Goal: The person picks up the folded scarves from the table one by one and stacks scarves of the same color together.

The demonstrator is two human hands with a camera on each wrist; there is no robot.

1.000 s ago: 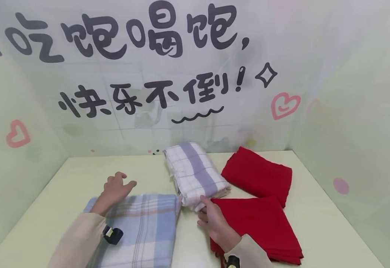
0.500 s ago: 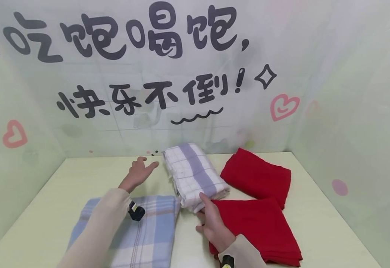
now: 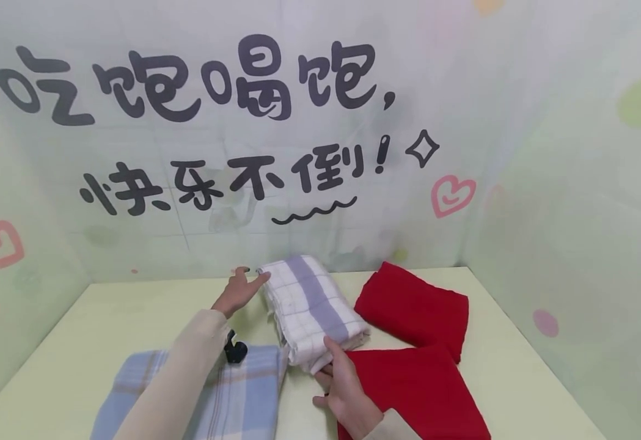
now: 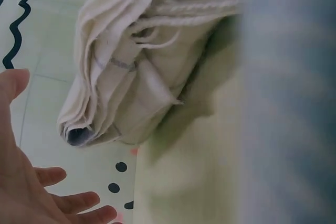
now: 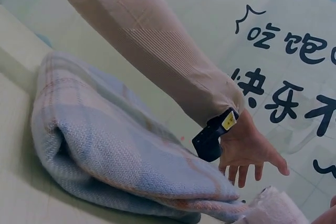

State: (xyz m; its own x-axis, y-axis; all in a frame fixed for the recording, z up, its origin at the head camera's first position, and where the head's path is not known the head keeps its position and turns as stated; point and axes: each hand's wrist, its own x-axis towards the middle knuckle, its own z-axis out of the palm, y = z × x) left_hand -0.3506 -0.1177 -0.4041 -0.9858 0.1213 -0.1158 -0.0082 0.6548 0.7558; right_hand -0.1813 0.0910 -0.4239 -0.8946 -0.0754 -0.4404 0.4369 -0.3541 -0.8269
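A folded white checked scarf (image 3: 311,305) with a purple stripe lies at the back middle of the table. Its folded layers and twisted fringe show in the left wrist view. My left hand (image 3: 239,290) is at the scarf's far left corner, fingers spread; the left wrist view shows a gap between hand (image 4: 31,182) and scarf (image 4: 121,72). My right hand (image 3: 347,391) pinches the near corner, thumb on top and fingers partly hidden below. In the right wrist view only a sliver of that hand shows at the lower right edge.
A folded blue plaid cloth (image 3: 243,391) lies at the front left, under my left forearm. Two folded red cloths, one at the back right (image 3: 413,308) and one nearer (image 3: 408,379), lie on the table (image 3: 523,379). Printed wall sheets (image 3: 133,256) enclose the back and sides.
My left hand has moved right and away from above the blue plaid cloth to the white scarf's far left corner. The right hand stays at the near corner. The head view has tilted up slightly.
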